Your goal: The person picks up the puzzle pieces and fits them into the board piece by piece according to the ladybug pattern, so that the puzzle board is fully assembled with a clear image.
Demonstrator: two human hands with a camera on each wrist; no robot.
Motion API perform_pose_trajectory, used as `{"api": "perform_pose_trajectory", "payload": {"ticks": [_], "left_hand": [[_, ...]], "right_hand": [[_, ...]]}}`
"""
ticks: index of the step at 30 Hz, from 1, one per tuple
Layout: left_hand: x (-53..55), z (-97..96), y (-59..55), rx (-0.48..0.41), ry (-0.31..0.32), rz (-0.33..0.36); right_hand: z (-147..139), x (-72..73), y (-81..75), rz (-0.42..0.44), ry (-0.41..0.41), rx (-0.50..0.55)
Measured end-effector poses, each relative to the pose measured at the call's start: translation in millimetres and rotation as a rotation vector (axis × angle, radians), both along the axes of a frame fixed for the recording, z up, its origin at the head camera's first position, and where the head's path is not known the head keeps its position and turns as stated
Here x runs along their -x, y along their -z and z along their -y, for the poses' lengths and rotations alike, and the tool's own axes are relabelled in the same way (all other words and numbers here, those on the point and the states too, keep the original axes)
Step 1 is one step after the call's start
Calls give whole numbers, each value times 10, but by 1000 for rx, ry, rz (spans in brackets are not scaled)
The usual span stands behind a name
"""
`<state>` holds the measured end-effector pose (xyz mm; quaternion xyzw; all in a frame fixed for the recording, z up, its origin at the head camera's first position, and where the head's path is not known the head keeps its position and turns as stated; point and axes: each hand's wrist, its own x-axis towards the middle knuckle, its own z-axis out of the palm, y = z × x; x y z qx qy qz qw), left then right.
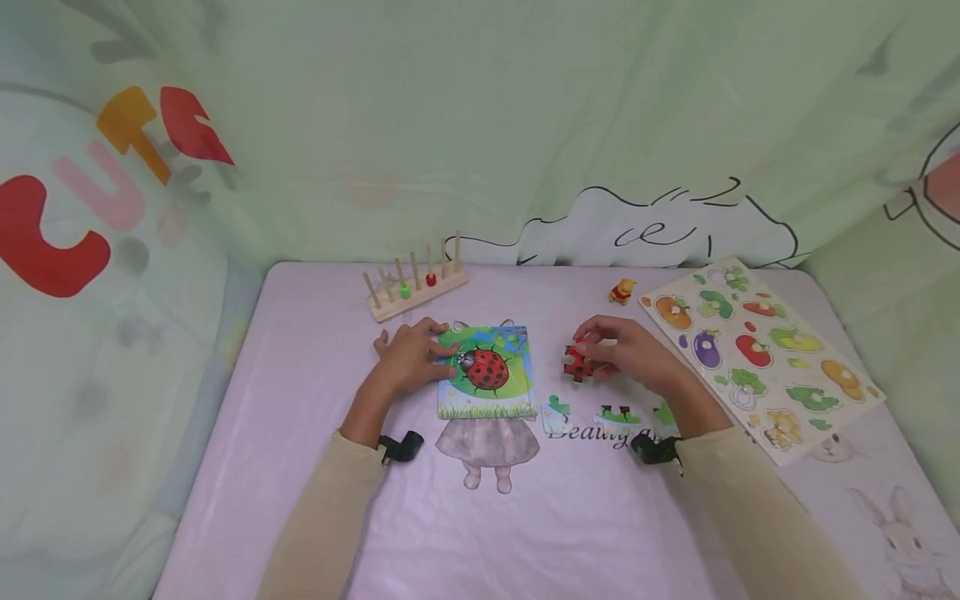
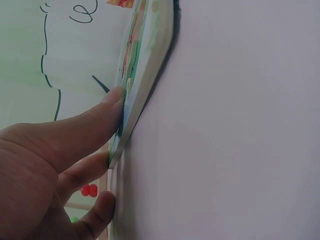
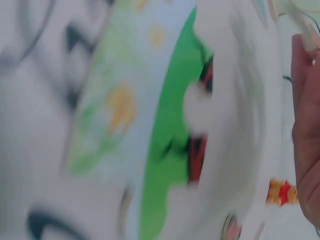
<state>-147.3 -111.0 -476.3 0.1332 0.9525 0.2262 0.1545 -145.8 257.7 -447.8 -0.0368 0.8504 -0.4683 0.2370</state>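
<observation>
A square ladybug puzzle board (image 1: 491,407) lies on the table, its picture facing up. My left hand (image 1: 408,358) rests at its left side, fingers spread and touching the board; in the left wrist view the thumb and a finger meet the board's edge (image 2: 145,85). To the right of the board, my right hand (image 1: 633,354) pinches a red and black puzzle piece (image 1: 576,365) just above the table. Below that hand lie loose puzzle pieces, one at the left (image 1: 555,407) and a green one in the middle (image 1: 618,417). The held piece is out of the right wrist view.
A wooden peg rack (image 1: 420,296) with green and red beads stands at the back left. Behind my right hand is a small yellow bear figure (image 1: 622,291). A vegetable puzzle board (image 1: 772,367) lies at the right, close to my right forearm. Curtains (image 1: 480,125) border the table.
</observation>
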Motion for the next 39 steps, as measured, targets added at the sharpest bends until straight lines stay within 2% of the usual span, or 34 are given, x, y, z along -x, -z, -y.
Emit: {"api": "perform_pose_trajectory", "payload": {"ticks": [5,18,22,29,31,35,39], "left_hand": [[0,2,6,-3,1,-5],[10,-4,28,4,2,-5],[2,-3,3,4,0,5],[-5,4,-17,-17,-5,8],[-4,4,-17,-15,-5,7],[-5,4,-14,-12,-6,6],[-3,4,2,-12,-7,5]], "right_hand": [[187,57,31,7,-15,63],[500,106,30,1,-77,93],[600,105,47,32,-66,110],[778,76,82,-50,-66,38],[831,61,97,-45,-48,54],[930,40,126,22,-9,126],[997,33,163,27,4,116]]}}
